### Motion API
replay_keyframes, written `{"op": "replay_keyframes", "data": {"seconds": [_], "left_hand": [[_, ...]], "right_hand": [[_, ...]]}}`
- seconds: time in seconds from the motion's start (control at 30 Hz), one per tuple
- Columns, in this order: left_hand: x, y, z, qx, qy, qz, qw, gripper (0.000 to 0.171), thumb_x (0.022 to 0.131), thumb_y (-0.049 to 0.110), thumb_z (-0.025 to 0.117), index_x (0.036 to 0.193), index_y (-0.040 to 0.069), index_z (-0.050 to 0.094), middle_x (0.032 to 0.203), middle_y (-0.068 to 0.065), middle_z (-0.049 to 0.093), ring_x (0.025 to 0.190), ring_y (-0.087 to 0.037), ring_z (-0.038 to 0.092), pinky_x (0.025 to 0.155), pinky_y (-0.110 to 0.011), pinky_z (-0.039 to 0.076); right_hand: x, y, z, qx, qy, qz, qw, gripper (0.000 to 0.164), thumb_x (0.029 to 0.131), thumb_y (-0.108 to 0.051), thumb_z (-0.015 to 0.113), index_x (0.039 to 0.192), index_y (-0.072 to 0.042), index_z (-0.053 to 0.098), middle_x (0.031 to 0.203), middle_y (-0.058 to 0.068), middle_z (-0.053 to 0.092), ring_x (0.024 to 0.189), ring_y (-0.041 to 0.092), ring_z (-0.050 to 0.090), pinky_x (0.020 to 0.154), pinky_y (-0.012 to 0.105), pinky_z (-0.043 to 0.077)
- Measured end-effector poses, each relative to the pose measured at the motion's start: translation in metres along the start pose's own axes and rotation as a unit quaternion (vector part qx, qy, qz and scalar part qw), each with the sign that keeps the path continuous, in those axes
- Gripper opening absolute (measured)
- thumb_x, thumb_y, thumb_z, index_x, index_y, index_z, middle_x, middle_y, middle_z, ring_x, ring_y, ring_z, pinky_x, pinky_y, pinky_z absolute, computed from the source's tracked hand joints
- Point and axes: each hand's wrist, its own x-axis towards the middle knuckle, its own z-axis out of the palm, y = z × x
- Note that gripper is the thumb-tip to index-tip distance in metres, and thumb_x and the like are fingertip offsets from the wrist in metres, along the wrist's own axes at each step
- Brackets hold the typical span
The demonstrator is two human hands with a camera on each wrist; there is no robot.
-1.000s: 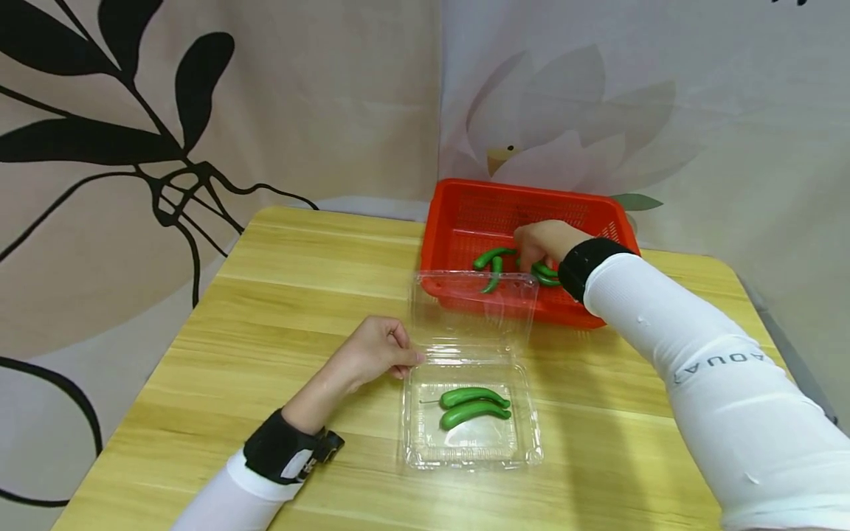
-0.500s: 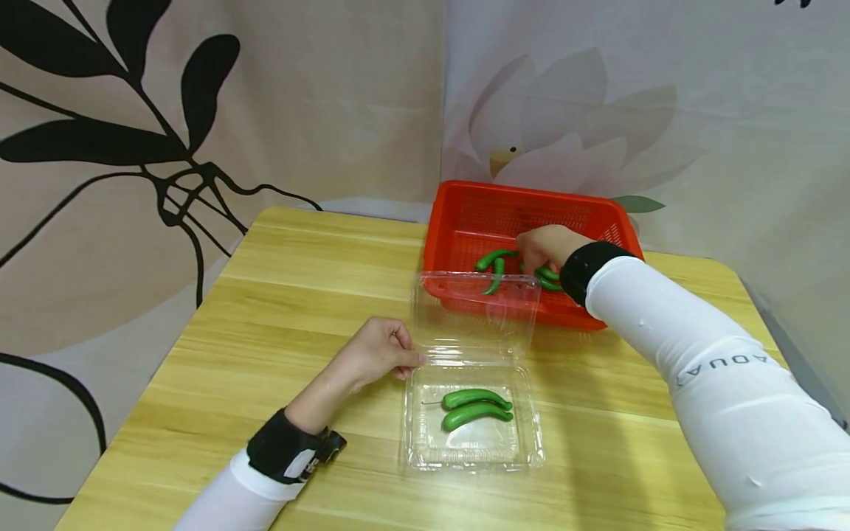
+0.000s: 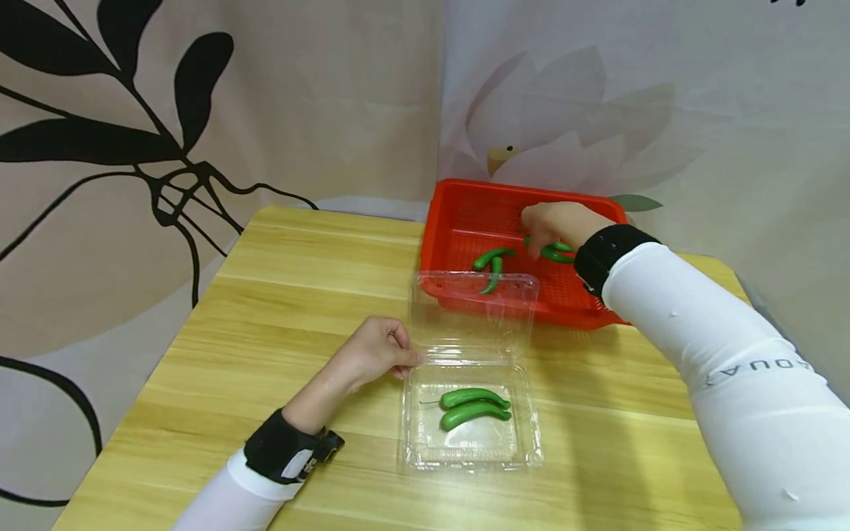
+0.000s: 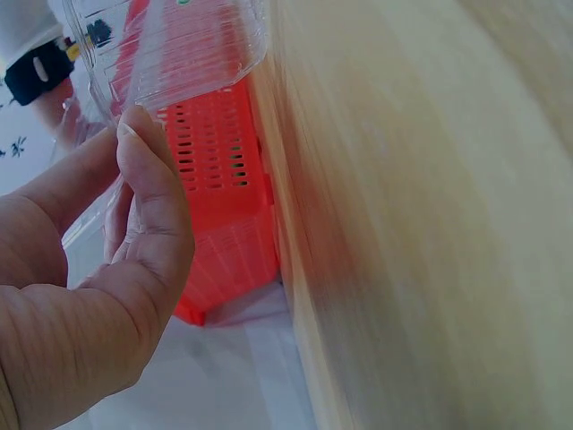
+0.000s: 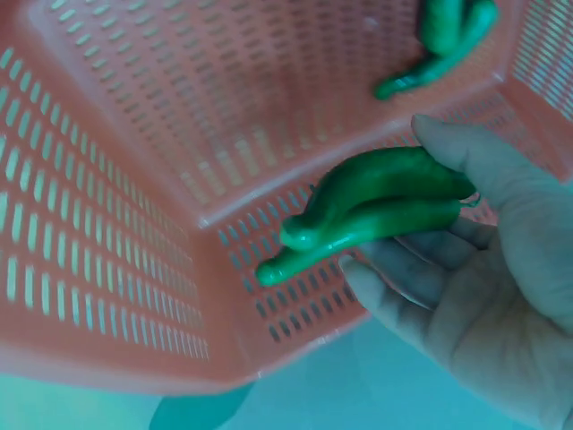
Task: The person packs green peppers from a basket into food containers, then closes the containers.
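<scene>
My right hand (image 3: 551, 221) is over the red basket and holds two green chili peppers (image 5: 376, 197) between thumb and fingers, as the right wrist view shows. Their ends stick out past the hand in the head view. Two loose green peppers (image 3: 496, 274) lie in the basket's left part. On the table, my left hand (image 3: 375, 350) pinches the left edge of a clear plastic clamshell box (image 3: 428, 450) near its hinge. The box's lid (image 3: 465, 321) is folded back toward the basket. Two more green peppers (image 3: 474, 417) lie side by side in its base.
The red perforated basket (image 3: 524, 190) stands at the back right of the wooden table (image 3: 285, 280). The clear lid overlaps the basket's front wall in the head view. A printed cloth (image 3: 345, 103) hangs behind the table's back edge.
My right hand has risen and moved back and slightly right within the basket, carrying the two peppers. My left hand and the box stay in place.
</scene>
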Motion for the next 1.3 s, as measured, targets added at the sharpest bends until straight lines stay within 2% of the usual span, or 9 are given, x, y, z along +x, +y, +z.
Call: {"op": "replay_keyframes", "data": {"seconds": [0.13,0.23,0.43,0.63,0.77,0.97,1.07,1.3], "left_hand": [[0.0,0.001,0.0,0.003,-0.003,0.001,1.0,0.022,0.09,-0.005,0.079,0.085,-0.002,0.058,0.085,-0.023,0.074,0.061,-0.018,0.067,0.067,-0.04,0.064],[0.001,0.0,0.0,0.004,-0.003,0.002,1.0,0.022,0.09,-0.005,0.079,0.085,-0.002,0.058,0.087,-0.023,0.074,0.062,-0.018,0.067,0.067,-0.039,0.064],[0.0,0.0,-0.001,0.0,-0.002,-0.001,1.0,0.022,0.09,-0.005,0.079,0.084,-0.002,0.058,0.088,-0.025,0.074,0.061,-0.018,0.067,0.066,-0.037,0.064],[0.0,-0.001,-0.002,-0.004,-0.003,0.002,1.0,0.023,0.09,-0.005,0.079,0.083,-0.002,0.058,0.087,-0.026,0.074,0.06,-0.017,0.066,0.064,-0.035,0.063],[0.0,-0.001,-0.003,0.001,0.0,0.003,1.0,0.023,0.09,-0.005,0.079,0.083,-0.002,0.057,0.085,-0.025,0.073,0.059,-0.017,0.066,0.063,-0.035,0.063],[0.001,-0.002,-0.005,0.003,0.002,0.001,1.0,0.023,0.09,-0.005,0.079,0.084,-0.002,0.058,0.085,-0.024,0.074,0.06,-0.017,0.066,0.064,-0.035,0.063],[0.001,-0.002,-0.005,0.005,0.002,0.001,1.0,0.022,0.09,-0.004,0.079,0.084,-0.002,0.058,0.086,-0.024,0.074,0.06,-0.017,0.066,0.064,-0.036,0.063],[0.001,-0.002,-0.006,0.008,0.002,0.004,1.0,0.023,0.09,-0.003,0.08,0.084,-0.002,0.058,0.084,-0.022,0.074,0.06,-0.017,0.066,0.064,-0.037,0.063]], "right_hand": [[-0.012,0.006,-0.013,-0.027,0.03,-0.019,0.999,0.028,0.089,-0.018,0.08,0.102,0.0,0.062,0.097,0.008,0.057,0.09,0.028,0.053,0.077,0.038,0.047],[-0.02,0.013,-0.019,-0.031,0.057,-0.041,0.997,0.035,0.09,-0.021,0.079,0.108,0.003,0.062,0.105,0.012,0.061,0.092,0.029,0.055,0.078,0.039,0.048],[-0.043,0.025,-0.025,0.035,0.11,-0.064,0.991,0.051,0.093,-0.026,0.079,0.121,0.007,0.051,0.107,0.017,0.057,0.093,0.03,0.054,0.078,0.042,0.046],[-0.068,0.028,-0.027,0.08,0.18,-0.087,0.977,0.062,0.094,-0.029,0.079,0.136,0.006,0.051,0.109,0.018,0.062,0.096,0.031,0.058,0.083,0.045,0.051],[-0.082,0.027,-0.025,0.073,0.22,-0.108,0.967,0.06,0.096,-0.028,0.077,0.141,0.003,0.052,0.113,0.019,0.065,0.097,0.032,0.06,0.084,0.046,0.052],[-0.1,0.022,-0.019,0.056,0.265,-0.142,0.952,0.057,0.098,-0.023,0.075,0.145,0.001,0.054,0.108,0.014,0.064,0.091,0.029,0.057,0.079,0.043,0.049],[-0.108,0.02,-0.015,0.064,0.281,-0.142,0.947,0.059,0.097,-0.023,0.077,0.144,0.002,0.053,0.107,0.015,0.064,0.09,0.029,0.058,0.078,0.044,0.049],[-0.128,0.006,-0.003,0.087,0.307,-0.142,0.937,0.052,0.092,-0.021,0.082,0.131,0.001,0.057,0.102,0.012,0.066,0.088,0.027,0.062,0.079,0.043,0.053]]}}
